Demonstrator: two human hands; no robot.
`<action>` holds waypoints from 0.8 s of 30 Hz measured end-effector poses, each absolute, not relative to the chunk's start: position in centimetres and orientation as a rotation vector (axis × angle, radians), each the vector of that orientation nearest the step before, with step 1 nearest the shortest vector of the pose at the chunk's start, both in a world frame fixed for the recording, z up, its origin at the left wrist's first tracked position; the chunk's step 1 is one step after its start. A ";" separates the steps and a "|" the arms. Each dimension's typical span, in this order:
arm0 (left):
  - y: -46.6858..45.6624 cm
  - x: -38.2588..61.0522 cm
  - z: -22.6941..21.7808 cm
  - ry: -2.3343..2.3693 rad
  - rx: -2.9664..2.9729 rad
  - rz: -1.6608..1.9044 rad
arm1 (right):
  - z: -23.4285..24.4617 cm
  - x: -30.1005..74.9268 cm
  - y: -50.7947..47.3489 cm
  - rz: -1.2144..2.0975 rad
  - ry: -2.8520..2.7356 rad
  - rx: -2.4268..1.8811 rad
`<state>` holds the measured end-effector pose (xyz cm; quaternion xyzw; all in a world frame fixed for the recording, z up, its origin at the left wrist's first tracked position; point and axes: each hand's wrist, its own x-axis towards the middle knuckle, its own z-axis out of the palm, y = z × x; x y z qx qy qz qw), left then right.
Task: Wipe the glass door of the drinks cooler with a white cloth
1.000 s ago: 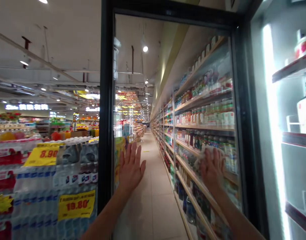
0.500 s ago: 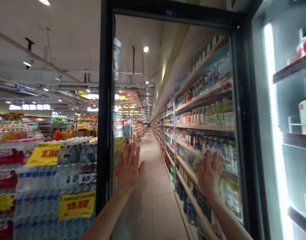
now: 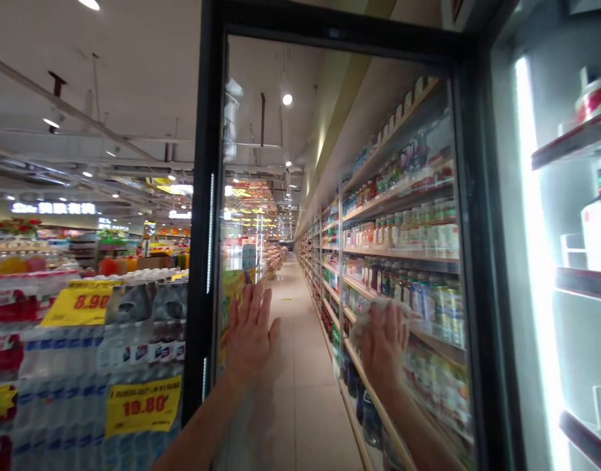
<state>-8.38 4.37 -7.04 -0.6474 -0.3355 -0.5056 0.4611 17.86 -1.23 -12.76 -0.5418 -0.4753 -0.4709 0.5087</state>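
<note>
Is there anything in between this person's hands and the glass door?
Yes, at the right hand: a pale cloth lies between it and the glass door. Nothing visible stands between the left hand and the glass.

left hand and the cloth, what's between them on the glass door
In the head view, the stretch of glass door between the left hand and the cloth is bare; the aisle floor and shelves show in it.

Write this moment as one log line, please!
left hand: open, flat against glass door | right hand: flat over pale cloth at glass door | to the right: shelves
</note>
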 end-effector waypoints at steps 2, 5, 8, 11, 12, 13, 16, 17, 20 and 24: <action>4.4 -8.4 -7.1 -0.826 -1.602 -1.246 | -13.7 16.3 -1.4 -1.193 -1.428 -1.219; 4.2 -8.4 -7.1 -0.832 -1.608 -1.239 | -14.2 17.9 -1.7 -1.225 -1.467 -1.234; 3.9 -8.2 -7.0 -0.828 -1.594 -1.239 | -13.6 21.0 -1.7 -1.156 -1.102 -1.370; 3.9 -8.2 -6.8 -0.815 -1.588 -1.246 | -13.7 20.2 -1.4 -1.130 -1.066 -1.379; 3.9 -8.2 -6.8 -0.813 -1.589 -1.250 | -14.1 19.3 -1.4 -1.158 -1.184 -1.345; 4.0 -8.2 -6.8 -0.808 -1.591 -1.254 | -14.7 18.4 -1.4 -1.196 -1.327 -1.298; 4.2 -8.4 -6.8 -0.801 -1.599 -1.253 | -16.0 18.3 -1.8 -1.301 -1.598 -1.181; 4.2 -8.3 -6.8 -0.803 -1.595 -1.249 | -16.1 19.3 -1.9 -1.318 -1.559 -1.188; 4.3 -8.2 -6.9 -0.825 -1.575 -1.243 | -15.7 22.5 -2.3 -1.250 -1.146 -1.325; 4.4 -8.0 -7.0 -0.842 -1.591 -1.269 | -16.1 19.9 -1.9 -1.146 -1.060 -1.375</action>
